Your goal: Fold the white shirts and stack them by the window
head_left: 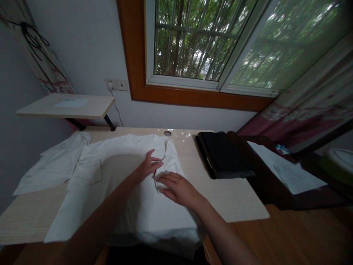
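A white T-shirt [157,217] lies spread on the light wooden table [231,202], its lower edge hanging over the front. The sleeve [172,162] on its right side is turned inward, and the sleeve's hem runs between my hands. My left hand [146,168] touches the cloth beside that hem, with thumb and fingers apart. Lying on the folded sleeve, my right hand [179,188] has its fingers stretched towards the hem and its thumb apart. The undersides of both hands are hidden.
Another white garment [55,163] lies at the table's left. A raised shelf [93,105] holding a paper [71,103] stands behind it. To the right is a black case [223,154], beside a dark surface with a white sheet [286,169]. A window [201,48] is behind.
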`<action>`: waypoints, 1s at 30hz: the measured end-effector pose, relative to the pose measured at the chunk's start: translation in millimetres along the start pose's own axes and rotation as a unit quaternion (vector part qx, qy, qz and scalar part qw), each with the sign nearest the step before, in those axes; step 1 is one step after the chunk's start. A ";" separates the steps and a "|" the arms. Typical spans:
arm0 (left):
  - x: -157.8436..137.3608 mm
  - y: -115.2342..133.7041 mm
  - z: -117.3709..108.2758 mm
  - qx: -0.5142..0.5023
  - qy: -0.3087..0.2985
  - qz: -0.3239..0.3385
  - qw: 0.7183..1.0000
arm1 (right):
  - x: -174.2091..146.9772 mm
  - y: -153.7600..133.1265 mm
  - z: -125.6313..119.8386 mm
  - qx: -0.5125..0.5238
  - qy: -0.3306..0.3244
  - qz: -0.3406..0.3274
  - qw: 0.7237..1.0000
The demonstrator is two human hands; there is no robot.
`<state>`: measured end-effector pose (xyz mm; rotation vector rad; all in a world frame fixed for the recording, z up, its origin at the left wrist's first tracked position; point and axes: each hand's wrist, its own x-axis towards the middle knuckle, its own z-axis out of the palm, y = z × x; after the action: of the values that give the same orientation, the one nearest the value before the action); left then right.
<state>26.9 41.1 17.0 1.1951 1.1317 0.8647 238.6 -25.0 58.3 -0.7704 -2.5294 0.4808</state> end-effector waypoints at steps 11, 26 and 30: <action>5.8 -9.7 13.8 0.347 0.038 0.158 0.924 | -71.2 50.3 -8.7 -0.061 0.079 0.213 0.972; -26.0 3.4 -24.5 0.347 0.122 0.025 0.929 | -79.7 56.7 -3.7 -0.144 0.083 0.278 0.946; -24.5 -5.6 -34.5 0.369 0.139 0.071 0.916 | -75.8 54.2 -1.3 -0.164 0.082 0.259 0.948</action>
<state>-12.8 25.5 16.5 1.8248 1.7066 0.7457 319.1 -27.2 11.3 -1.5486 -2.2611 0.1396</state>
